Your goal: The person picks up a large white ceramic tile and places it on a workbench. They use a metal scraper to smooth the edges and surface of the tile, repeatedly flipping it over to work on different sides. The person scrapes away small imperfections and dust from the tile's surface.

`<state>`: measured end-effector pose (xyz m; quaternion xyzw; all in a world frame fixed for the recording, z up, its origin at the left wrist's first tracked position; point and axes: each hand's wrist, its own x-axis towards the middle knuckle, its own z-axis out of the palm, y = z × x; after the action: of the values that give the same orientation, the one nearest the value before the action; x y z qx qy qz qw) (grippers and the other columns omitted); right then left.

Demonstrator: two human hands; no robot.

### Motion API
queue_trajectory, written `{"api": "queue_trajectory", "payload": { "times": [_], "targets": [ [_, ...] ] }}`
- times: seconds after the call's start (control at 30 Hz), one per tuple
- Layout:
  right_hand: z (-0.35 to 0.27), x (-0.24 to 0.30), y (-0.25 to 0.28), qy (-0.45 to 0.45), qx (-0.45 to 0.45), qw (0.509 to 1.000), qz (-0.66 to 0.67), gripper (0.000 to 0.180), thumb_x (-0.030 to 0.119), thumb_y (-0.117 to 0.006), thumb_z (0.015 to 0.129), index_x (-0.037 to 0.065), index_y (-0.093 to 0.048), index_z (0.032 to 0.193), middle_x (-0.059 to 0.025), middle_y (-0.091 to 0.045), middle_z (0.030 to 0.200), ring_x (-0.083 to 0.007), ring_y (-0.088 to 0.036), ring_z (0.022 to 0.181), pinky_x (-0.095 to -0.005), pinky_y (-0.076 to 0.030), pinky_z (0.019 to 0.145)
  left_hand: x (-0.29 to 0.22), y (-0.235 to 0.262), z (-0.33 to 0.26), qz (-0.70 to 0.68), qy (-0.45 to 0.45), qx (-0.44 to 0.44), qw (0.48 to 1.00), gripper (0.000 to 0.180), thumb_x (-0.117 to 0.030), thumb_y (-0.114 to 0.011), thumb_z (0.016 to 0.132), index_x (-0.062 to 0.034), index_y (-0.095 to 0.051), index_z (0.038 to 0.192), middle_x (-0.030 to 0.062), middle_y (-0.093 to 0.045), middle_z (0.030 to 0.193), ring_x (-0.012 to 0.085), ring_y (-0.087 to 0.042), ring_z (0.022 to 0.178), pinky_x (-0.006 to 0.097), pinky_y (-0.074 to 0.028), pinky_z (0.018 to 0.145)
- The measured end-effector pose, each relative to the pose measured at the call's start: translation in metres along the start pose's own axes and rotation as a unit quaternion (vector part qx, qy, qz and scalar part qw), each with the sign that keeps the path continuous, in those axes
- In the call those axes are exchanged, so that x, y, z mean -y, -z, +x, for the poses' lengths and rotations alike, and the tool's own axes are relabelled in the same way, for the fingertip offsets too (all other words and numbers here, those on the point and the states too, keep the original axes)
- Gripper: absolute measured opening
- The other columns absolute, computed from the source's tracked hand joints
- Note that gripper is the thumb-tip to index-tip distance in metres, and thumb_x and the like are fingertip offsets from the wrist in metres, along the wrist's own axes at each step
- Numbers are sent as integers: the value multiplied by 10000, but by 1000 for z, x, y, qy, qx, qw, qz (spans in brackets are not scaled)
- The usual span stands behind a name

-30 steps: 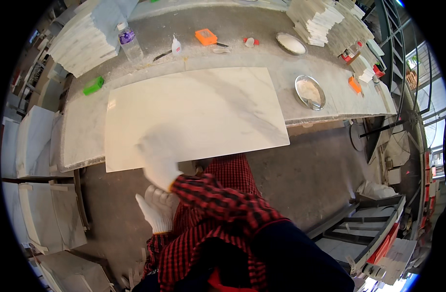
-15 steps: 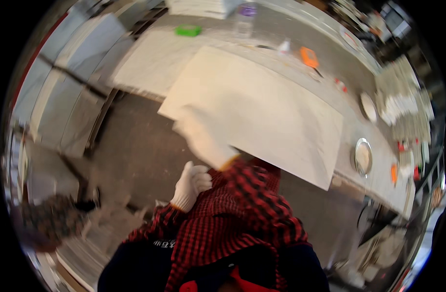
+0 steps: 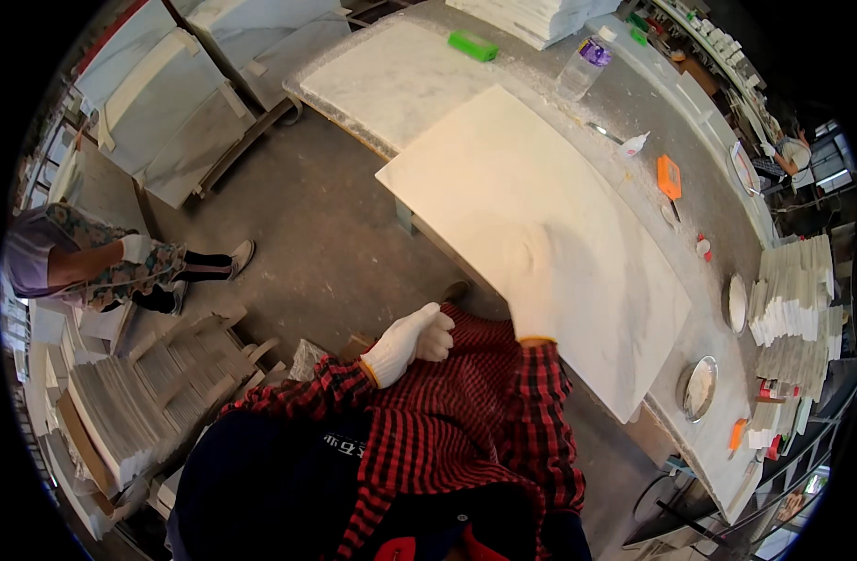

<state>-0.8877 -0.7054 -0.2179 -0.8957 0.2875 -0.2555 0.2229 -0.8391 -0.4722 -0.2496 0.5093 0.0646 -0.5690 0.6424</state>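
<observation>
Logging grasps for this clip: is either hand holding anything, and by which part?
Nothing is gripped. The right hand lies flat on the large white stone slab near its front edge; the left hand is a loose fist, holding nothing.

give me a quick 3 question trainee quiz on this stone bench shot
1. True or false: the right hand rests flat on the large white slab.
2. Which thing lies at the far end of the bench, beyond the slab? A) green block B) red bucket C) blue drill
3. Fill in: the left hand, in a white glove, is curled into a loose ____ near the red checked sleeve, off the slab.

Key: 1 true; 2 A, the green block; 3 fist.
</observation>
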Motion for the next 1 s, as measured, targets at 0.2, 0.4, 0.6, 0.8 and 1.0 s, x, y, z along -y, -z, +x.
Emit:
{"api": "queue_trajectory", "payload": {
  "times": [0.2, 0.4, 0.6, 0.8, 1.0],
  "targets": [
    [34, 128, -74, 174, 4, 984, 39, 300, 113, -631, 857, 129, -657, 1155, -112, -642, 1171, -341, -605, 1121, -483, -490, 930, 27, 10, 7, 61, -68, 39, 995, 422, -393, -559, 1039, -16, -686, 1178, 50, -726, 1031, 139, -670, 941, 287, -525, 856],
    [20, 189, -92, 386, 234, 875, 176, 128, 168, -625, 900, 94, -651, 1001, -53, -608, 958, -289, -593, 985, -448, -475, 903, 33, 56, 17, 344, -268, -11, 900, 406, -349, -558, 1031, 6, -657, 1202, 79, -717, 1085, 230, -695, 965, 339, -545, 857],
    [78, 81, -62, 132, 147, 911, 363, 331, 163, -546, 1035, 9, -615, 1319, -177, -643, 1324, -280, -611, 1215, -377, -463, 1062, 45, 66, 41, -214, -69, 137, 965, 383, -350, -545, 1040, -5, -660, 1161, 90, -704, 931, 212, -694, 824, 344, -565, 735],
    [106, -59, -3, -98, -88, 990, 43, 429, 276, -539, 1042, 25, -569, 1389, -188, -638, 1353, -319, -603, 1254, -414, -459, 1076, -27, 23, 34, -151, -85, -57, 983, 600, -545, -500, 1037, 16, -630, 1205, 129, -684, 931, 231, -669, 817, 358, -558, 777],
    [151, -57, -29, -85, -102, 984, -119, 356, 312, -536, 1024, 162, -625, 1334, -165, -644, 1344, -410, -582, 1241, -486, -474, 1033, -74, 16, 49, -136, -175, -101, 970, 732, -659, -380, 1041, 12, -577, 1258, 112, -639, 862, 245, -616, 780, 387, -523, 785]
  ]
}}
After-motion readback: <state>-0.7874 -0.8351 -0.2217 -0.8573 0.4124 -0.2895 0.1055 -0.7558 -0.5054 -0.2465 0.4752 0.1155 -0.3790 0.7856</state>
